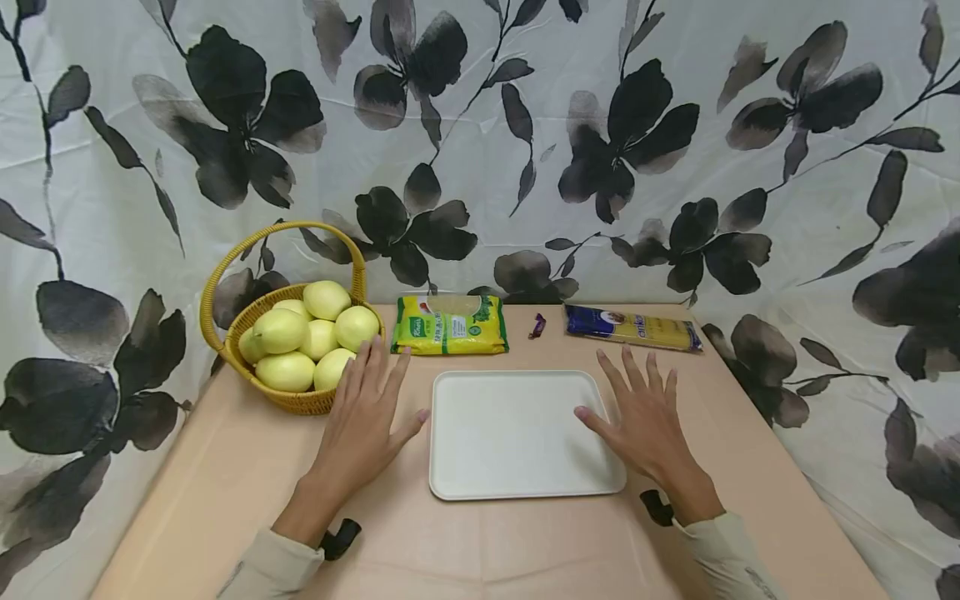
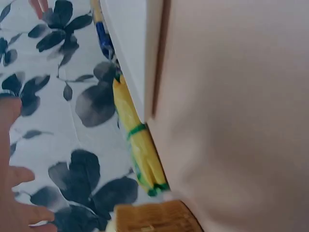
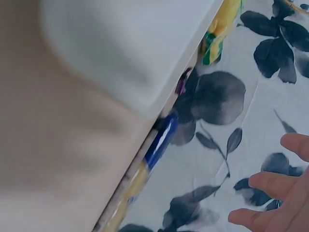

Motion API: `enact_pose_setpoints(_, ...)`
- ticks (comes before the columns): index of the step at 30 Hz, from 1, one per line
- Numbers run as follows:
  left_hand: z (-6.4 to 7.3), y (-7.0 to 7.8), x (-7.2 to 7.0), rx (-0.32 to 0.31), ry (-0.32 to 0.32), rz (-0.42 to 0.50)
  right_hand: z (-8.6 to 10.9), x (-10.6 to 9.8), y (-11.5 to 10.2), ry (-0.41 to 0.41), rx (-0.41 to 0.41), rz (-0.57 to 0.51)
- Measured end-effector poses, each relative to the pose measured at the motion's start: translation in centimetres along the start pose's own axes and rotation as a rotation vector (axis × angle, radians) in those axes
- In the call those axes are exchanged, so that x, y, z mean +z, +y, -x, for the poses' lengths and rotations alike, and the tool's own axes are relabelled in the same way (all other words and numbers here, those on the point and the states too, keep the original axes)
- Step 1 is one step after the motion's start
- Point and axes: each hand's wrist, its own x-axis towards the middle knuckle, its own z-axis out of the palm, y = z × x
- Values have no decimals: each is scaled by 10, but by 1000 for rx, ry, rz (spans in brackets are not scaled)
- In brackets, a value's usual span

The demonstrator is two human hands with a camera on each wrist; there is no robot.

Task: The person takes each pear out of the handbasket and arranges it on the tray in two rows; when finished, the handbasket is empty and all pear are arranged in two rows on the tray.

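My left hand point(image 1: 358, 425) is spread with straight fingers above the table, between the fruit basket and the white tray point(image 1: 525, 437). It holds nothing. On the tray's other side, my right hand point(image 1: 643, 421) has its fingers spread too, the thumb over the tray's right edge and nothing in its grasp. A yellow wicker basket point(image 1: 303, 404) with a tall handle holds several pale green-yellow round fruits point(image 1: 281, 331); the left fingertips overlap its right side in the head view. Both wrist views show the fingers apart, with the tray point(image 2: 133, 43) near.
Along the table's back lie a yellow-green packet point(image 1: 450, 327), a small purple wrapped candy point(image 1: 537, 326) and a long blue-and-yellow packet point(image 1: 633, 328), seemingly noodles. A floral cloth point(image 1: 487, 167) hangs behind. The peach tabletop point(image 1: 525, 550) extends in front of the tray.
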Motion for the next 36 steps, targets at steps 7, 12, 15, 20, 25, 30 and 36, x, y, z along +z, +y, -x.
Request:
enact_pose_setpoints(7,12,-22,-1,-118,214,91,-9,8,-21,23,-51,-46)
enact_pose_setpoints(12,21,-38,1,-215,393,206,-15,11,-35,34,-81,-77)
enact_pose_setpoints(15,25,-47,0,-285,485,262,-18,11,-42,43,-95,-99)
enact_pose_setpoints(20,31,-62,-4,-429,573,358,-22,12,-54,62,-120,-117)
enact_pose_setpoints(25,36,-74,-6,-558,636,425,-25,10,-64,85,-163,-116)
enact_pose_setpoints(30,37,-84,-6,-637,641,458,-29,8,-74,75,-190,-113)
enact_pose_setpoints(36,34,-98,-6,-754,528,584,-35,6,-91,79,-247,-134)
